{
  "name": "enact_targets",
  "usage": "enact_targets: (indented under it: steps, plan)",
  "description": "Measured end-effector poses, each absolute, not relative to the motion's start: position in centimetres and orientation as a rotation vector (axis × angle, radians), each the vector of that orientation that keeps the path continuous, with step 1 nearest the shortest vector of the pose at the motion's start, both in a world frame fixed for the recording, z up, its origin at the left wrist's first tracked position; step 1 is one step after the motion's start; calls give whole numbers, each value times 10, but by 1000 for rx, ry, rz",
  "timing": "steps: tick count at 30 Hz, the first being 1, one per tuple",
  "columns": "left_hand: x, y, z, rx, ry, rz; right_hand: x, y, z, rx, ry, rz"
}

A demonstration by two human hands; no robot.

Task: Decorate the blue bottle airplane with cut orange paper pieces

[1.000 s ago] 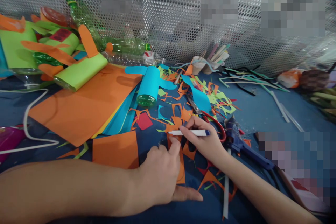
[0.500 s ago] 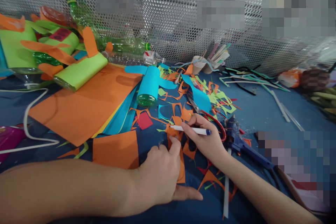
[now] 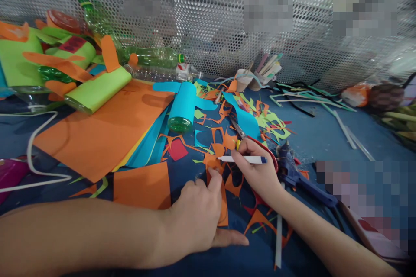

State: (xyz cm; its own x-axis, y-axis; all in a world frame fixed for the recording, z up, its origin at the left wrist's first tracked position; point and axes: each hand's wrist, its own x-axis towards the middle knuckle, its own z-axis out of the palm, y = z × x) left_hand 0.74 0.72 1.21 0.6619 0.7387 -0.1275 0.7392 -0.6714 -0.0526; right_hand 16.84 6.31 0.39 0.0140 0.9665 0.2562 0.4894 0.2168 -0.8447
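Marker (image 3: 256, 159), pinched in my right hand's (image 3: 263, 179) fingers, has just shifted right across the far end of the orange strip (image 3: 224, 210); can't tell if the tip touches. Strip's on the counter (image 3: 201, 266), my left hand (image 3: 198, 214) pinning it by index finger, thumb splayed, nothing grasped. I'd read the shift as a stroke in progress, strip well braced.

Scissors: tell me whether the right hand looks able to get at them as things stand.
Probably yes: the right hand is close to the scissors, overlapping their red handle in this view, but it holds a marker that likely needs putting down first.
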Motion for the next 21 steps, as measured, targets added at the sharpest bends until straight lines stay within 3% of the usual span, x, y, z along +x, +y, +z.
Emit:
enact_targets:
  steps: [21]
  plan:
    - [5, 5, 20, 2864, 1246, -155, 169, 62, 7, -1363, -1546, 719]
